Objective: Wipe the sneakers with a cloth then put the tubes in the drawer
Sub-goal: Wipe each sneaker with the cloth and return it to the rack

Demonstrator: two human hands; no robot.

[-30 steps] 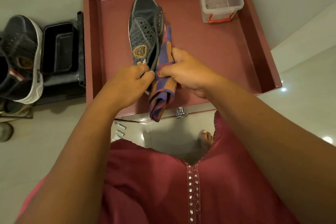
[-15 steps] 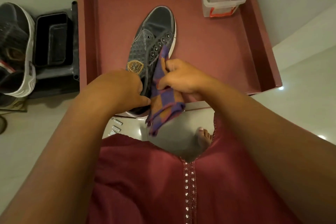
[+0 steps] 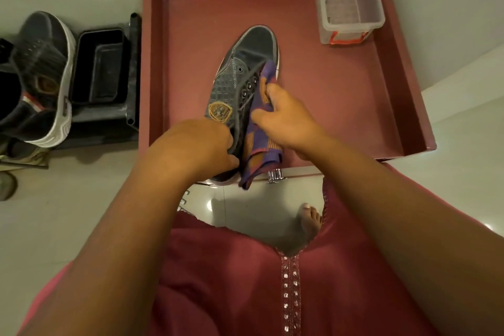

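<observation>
A dark grey sneaker [image 3: 240,73] with an orange badge is held over the open maroon drawer [image 3: 341,106], toe pointing away. My left hand [image 3: 201,144] grips its heel end. My right hand [image 3: 283,120] holds a purple and orange checked cloth [image 3: 259,144] pressed against the sneaker's lace side. A second grey sneaker [image 3: 46,76] with a white sole lies at the far left on a rack. A few small tubes [image 3: 184,200] on the floor peek out beside my left forearm, mostly hidden.
A clear plastic box [image 3: 351,0] with an orange latch stands in the drawer's far right corner. A black tray [image 3: 101,65] sits left of the drawer. The drawer's chrome handle [image 3: 275,174] and my bare foot [image 3: 309,219] are below on glossy floor tiles.
The sneaker has been turned from its side to show the top and laces. My right hand has slid the cloth forward along the lace side, toward the toe.
</observation>
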